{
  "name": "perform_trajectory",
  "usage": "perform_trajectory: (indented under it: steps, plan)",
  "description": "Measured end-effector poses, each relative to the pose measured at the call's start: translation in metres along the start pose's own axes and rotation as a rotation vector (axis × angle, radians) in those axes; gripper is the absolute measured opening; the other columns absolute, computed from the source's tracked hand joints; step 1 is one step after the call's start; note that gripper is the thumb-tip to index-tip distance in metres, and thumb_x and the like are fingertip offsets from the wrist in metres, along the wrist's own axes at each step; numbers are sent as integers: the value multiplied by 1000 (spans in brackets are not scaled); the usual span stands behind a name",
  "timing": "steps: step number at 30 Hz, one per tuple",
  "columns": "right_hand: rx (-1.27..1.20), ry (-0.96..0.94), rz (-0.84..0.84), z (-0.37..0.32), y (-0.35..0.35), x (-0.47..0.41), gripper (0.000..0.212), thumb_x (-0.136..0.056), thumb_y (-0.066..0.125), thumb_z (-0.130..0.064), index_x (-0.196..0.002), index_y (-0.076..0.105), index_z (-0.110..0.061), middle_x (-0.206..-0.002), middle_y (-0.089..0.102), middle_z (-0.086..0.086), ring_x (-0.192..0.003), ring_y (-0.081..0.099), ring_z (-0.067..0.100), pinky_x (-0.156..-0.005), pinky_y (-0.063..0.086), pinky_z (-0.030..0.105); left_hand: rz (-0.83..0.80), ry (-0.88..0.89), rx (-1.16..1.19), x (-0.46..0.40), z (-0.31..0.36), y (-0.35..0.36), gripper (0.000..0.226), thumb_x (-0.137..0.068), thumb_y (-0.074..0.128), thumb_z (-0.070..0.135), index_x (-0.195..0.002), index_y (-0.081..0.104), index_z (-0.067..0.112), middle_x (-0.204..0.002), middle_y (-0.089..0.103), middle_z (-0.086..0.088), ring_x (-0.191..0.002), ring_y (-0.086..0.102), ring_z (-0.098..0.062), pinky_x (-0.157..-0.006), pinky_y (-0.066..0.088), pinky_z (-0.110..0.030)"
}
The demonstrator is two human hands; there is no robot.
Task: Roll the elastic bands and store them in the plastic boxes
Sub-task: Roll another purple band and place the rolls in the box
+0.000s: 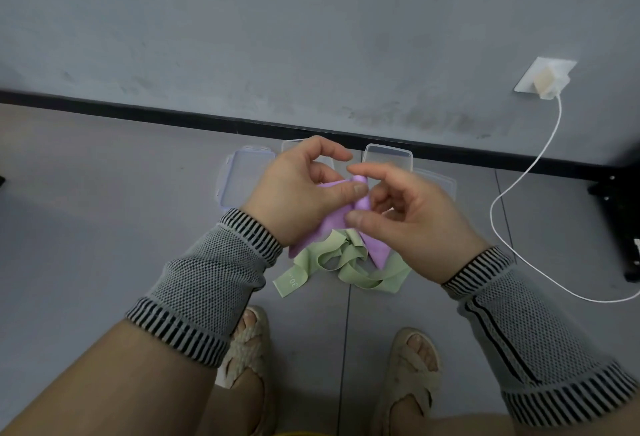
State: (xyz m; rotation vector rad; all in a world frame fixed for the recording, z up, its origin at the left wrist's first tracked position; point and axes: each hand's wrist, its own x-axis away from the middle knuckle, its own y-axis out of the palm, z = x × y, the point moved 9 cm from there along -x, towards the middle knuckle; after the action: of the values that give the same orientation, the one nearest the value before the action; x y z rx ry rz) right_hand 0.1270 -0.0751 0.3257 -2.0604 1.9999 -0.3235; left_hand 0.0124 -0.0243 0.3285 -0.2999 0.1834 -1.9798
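A purple elastic band point(360, 200) is partly wound into a small roll between my hands, and its loose length hangs down to the floor. My left hand point(298, 193) pinches the roll with thumb and fingers. My right hand point(401, 214) holds the roll's other side with curled fingers and thumb. A green elastic band point(332, 262) lies crumpled on the floor below my hands. Clear plastic boxes lie on the floor behind: one with an open lid at the left point(242, 176), one at the right point(388, 156), others partly hidden by my hands.
A grey wall with a black skirting strip point(173, 117) runs behind the boxes. A white charger point(547, 84) sits in a wall socket, and its cable point(512, 227) loops across the floor at right. Black furniture point(620, 214) stands far right. My sandalled feet point(246, 342) are below.
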Motion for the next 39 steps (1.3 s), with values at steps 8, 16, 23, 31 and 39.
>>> perform_trajectory:
  steps: [8, 16, 23, 31, 39]
  plan:
    - [-347, 92, -7, 8, 1, -2, 39, -88, 55, 7, -112, 60, -24, -82, 72, 12, -76, 67, 21, -76, 58, 32, -28, 15, 20, 0, -2, 1, 24, -77, 73, 18, -95, 58, 25, -75, 70, -4, -63, 64, -13, -57, 53, -28]
    - [-364, 132, -19, 20, -6, -2, 36, -80, 64, -3, -107, 66, -27, -75, 70, 4, -71, 63, 20, -73, 56, 33, -122, 11, -237, -1, -10, -5, 20, -83, 66, 15, -92, 56, 30, -65, 68, -1, -52, 56, -5, -49, 45, -17]
    - [-344, 115, 11, 19, -13, -1, 32, -75, 65, -9, -98, 69, -31, -72, 68, 5, -67, 63, 18, -71, 55, 33, -90, 81, -192, -2, -1, -10, 26, -80, 70, 10, -93, 59, 30, -77, 71, -16, -68, 65, -32, -64, 54, -39]
    - [-216, 98, 103, 13, -15, -4, 32, -80, 69, 1, -96, 59, -24, -63, 63, -3, -61, 58, 18, -61, 51, 32, -93, 84, -108, -2, 2, 0, 30, -81, 66, 2, -96, 59, 28, -65, 68, 2, -54, 59, -9, -53, 49, -22]
    - [-161, 103, 200, 14, -9, -5, 31, -74, 77, -8, -92, 58, -26, -64, 55, 3, -61, 56, 19, -62, 52, 34, 16, 38, 8, -4, 1, 7, 20, -78, 73, 19, -92, 60, 21, -75, 71, -6, -55, 62, -7, -47, 49, -19]
